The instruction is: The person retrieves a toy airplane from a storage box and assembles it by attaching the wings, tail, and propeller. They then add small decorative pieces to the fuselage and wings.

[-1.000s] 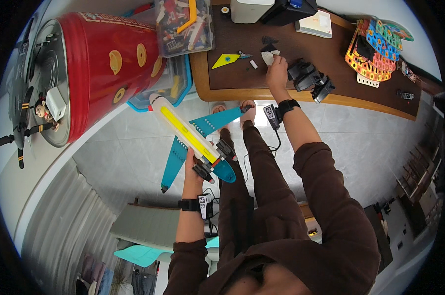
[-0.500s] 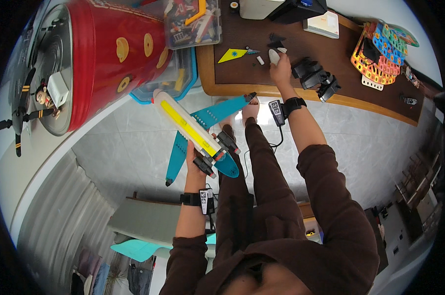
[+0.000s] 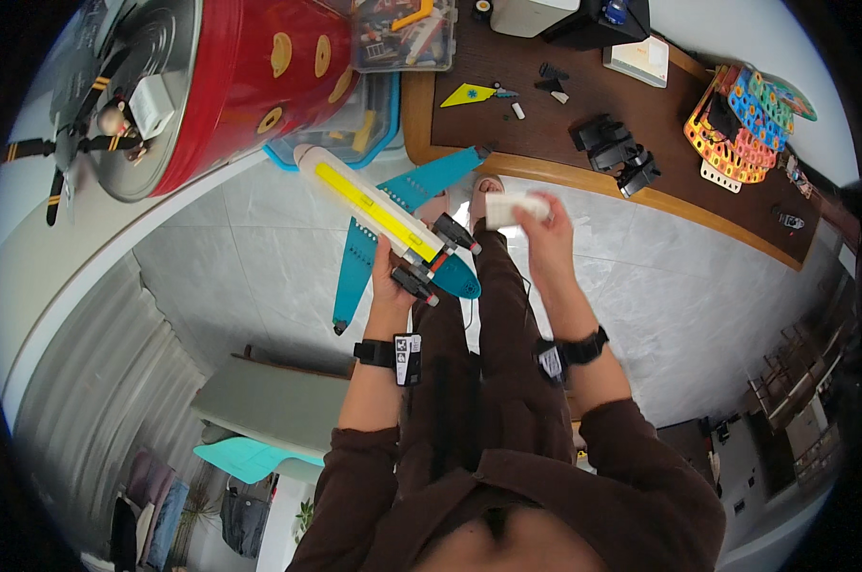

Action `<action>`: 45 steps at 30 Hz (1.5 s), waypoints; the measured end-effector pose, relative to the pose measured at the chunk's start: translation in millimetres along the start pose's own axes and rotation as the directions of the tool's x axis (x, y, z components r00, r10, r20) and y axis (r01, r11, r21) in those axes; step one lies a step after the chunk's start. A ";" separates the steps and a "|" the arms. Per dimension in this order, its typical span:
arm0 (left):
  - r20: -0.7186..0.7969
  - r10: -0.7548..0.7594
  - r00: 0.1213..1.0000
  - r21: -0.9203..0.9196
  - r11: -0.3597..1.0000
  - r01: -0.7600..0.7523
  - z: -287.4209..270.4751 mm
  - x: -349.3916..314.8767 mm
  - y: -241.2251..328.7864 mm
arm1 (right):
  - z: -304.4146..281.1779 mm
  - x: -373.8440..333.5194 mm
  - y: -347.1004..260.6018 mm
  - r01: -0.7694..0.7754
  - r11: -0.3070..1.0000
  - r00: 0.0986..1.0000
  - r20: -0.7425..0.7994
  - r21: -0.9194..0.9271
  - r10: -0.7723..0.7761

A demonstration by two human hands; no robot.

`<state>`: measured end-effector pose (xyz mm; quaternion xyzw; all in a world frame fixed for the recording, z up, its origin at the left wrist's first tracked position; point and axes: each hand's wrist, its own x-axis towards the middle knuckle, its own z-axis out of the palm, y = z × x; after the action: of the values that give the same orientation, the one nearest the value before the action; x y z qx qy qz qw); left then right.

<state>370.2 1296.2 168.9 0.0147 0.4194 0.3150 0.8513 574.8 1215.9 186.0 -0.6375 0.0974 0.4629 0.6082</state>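
L hand (image 3: 393,278) curled round rear of toy airplane (image 3: 354,195), thumb along its side; plane = white fuselage w/ yellow stripe, teal wings, dark engines by the tail. It's held up over tiled floor (image 3: 231,238), off tabletop (image 3: 536,138), nose pointing away & to L; one dark wingtip overlaps tabletop's near edge in view, close to near-L corner. R hand (image 3: 551,246) pinching white pc (image 3: 509,211) btwn thumb & fingers, also off tabletop, just short of near edge, apart from plane; pc blurred, can't tell exact shape. On tabletop: yellow pointed pc (image 3: 464,94) nr L edge, small white pc (image 3: 517,111) just beside it, few small black pcs (image 3: 552,72) a bit farther R. Black toy parts (image 3: 607,145) bunched nr middle of near edge. Colourful perforated panels (image 3: 731,143) stacked toward R end; small grey pc (image 3: 790,220) nr near-R corner. Flat white box (image 3: 638,62) by far edge; clear bin of bricks (image 3: 407,57) at L edge.
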 end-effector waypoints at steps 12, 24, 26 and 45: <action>-0.027 0.070 0.997 -0.023 0.997 -0.071 32.2 -15.5 -13.4 | 8.9 -95.7 -1.1 -0.267 0.964 0.959 0.101 0.017 0.264; -0.030 0.048 0.998 -0.043 0.998 -0.049 50.8 -18.8 -12.8 | 29.5 -104.5 -18.1 0.477 0.451 0.869 0.327 -0.754 -0.371; 0.002 0.049 0.999 -0.058 0.997 -0.049 54.1 -18.8 -12.5 | 30.7 -106.6 -21.2 0.540 0.274 0.805 0.395 -0.796 -0.442; 0.012 0.102 0.995 0.004 0.995 -0.102 36.9 -19.1 -15.0 | 27.9 -100.2 -28.3 0.562 0.463 0.823 0.409 -0.685 -0.395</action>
<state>396.1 1282.5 201.9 0.0400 0.4139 0.3570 0.8364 525.7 1203.0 281.1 -0.7892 -0.3567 0.3258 0.3791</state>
